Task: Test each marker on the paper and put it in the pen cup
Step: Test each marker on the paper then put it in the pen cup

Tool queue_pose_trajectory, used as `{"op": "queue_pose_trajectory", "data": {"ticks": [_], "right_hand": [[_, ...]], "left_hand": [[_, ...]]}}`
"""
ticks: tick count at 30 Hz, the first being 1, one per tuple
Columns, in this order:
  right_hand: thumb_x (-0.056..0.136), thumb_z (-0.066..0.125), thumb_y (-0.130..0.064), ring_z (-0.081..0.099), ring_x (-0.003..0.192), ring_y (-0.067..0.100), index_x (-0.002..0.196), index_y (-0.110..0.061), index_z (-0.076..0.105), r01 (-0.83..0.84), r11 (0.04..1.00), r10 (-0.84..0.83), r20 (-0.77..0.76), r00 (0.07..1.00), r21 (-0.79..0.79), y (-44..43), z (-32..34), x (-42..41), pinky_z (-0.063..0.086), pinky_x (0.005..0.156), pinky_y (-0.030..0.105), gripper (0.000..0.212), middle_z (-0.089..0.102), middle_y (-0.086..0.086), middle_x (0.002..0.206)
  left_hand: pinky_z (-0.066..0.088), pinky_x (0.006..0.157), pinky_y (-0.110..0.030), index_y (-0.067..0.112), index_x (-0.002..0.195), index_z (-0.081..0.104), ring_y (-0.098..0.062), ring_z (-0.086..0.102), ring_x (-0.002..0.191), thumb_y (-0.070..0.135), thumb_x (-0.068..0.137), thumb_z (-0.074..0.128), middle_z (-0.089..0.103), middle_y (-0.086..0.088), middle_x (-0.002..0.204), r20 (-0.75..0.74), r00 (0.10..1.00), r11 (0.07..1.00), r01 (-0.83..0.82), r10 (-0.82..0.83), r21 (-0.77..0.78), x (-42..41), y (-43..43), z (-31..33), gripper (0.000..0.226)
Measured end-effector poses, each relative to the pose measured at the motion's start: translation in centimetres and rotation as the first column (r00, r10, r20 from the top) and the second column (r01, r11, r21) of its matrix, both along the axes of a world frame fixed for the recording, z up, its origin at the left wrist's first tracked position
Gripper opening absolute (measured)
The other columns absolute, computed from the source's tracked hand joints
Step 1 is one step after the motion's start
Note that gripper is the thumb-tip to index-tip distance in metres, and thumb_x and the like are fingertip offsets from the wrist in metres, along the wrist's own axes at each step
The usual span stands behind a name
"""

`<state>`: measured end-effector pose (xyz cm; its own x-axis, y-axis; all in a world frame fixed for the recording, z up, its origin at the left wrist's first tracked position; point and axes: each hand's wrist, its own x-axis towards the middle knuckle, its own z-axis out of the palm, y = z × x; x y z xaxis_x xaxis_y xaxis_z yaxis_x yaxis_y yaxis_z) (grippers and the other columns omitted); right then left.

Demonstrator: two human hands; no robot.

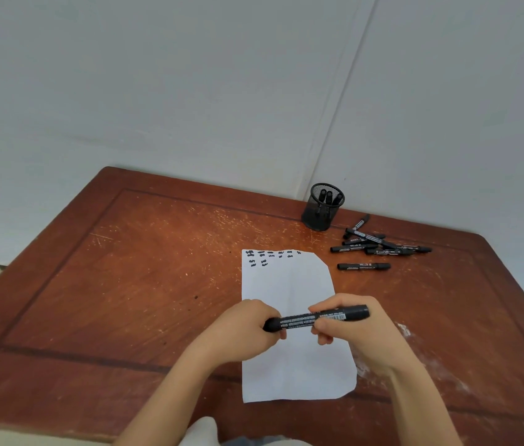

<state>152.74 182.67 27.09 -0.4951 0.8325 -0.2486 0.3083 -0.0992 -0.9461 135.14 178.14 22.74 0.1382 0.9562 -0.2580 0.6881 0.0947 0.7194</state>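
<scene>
- Both hands hold one black felt marker with a printed label [317, 318] level above the white sheet of paper [289, 284], which lies on the scuffed red-brown wooden bench [125, 268]. The left hand [248, 326] curls its fingers round the marker's rounded left end. The right hand [350, 333] pinches the barrel near its blunt right end.
- I read this as the cap being worked at the left end, though I cannot tell whether it is coming off or going on.
- To do it well, I would pull straight along the barrel with the right hand braced and keep the tip off the skin. I would then scribble on the bare paper below the rows of black test marks [267, 257] at the sheet's far edge.
- The black wire-mesh pen cup [318, 217] stands upright at the bench's far edge, well apart from the hands. About three capped black markers [329, 197] stand inside it, their tops near the rim.
- Just right of the cup, a loose heap of black markers [379, 244] lies on the bench. One stray black marker [363, 266] lies apart from the heap, nearer the paper. I judge these untested.
</scene>
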Motion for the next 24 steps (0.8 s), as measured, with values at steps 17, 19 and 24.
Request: {"op": "queue_pose_trajectory", "data": {"ticks": [17,19,24], "right_hand": [[0.08,0.057,0.011,0.061,0.044,0.02,0.073,-0.001,0.069,0.157,0.952,-0.218,-0.221,0.95,-0.263,-0.3,-2.0,-2.3,0.049,0.045,0.023,0.018,0.065,0.015,0.055],[0.081,0.058,0.009,0.06,0.043,0.019,0.073,-0.001,0.068,0.177,0.96,-0.218,-0.185,0.958,-0.215,-0.3,-1.6,-2.5,0.049,0.044,0.022,0.017,0.065,0.013,0.054],[0.082,0.061,0.004,0.058,0.042,0.016,0.069,-0.005,0.068,0.145,0.986,-0.15,-0.058,0.987,-0.081,0.6,0.3,-2.4,0.046,0.044,0.02,0.017,0.063,0.009,0.052]], "left_hand": [[0.033,0.057,-0.032,0.023,0.054,0.031,-0.015,0.027,0.049,-0.001,0.08,0.037,0.033,-0.002,0.052,-0.22,0.96,0.978,-0.143,0.175,0.154,-0.2,0.3,-0.8,0.037],[0.028,0.05,-0.026,0.023,0.056,0.041,-0.013,0.031,0.049,-0.002,0.083,0.038,0.035,0.001,0.051,-0.123,0.974,0.976,-0.171,0.188,0.137,0.0,0.5,-1.1,0.036],[0.025,0.045,-0.012,0.012,0.095,0.064,-0.004,0.036,0.044,0.019,0.087,0.06,0.039,0.009,0.055,0.188,0.97,0.982,-0.169,0.151,0.082,0.4,0.7,-1.1,0.01]]}}
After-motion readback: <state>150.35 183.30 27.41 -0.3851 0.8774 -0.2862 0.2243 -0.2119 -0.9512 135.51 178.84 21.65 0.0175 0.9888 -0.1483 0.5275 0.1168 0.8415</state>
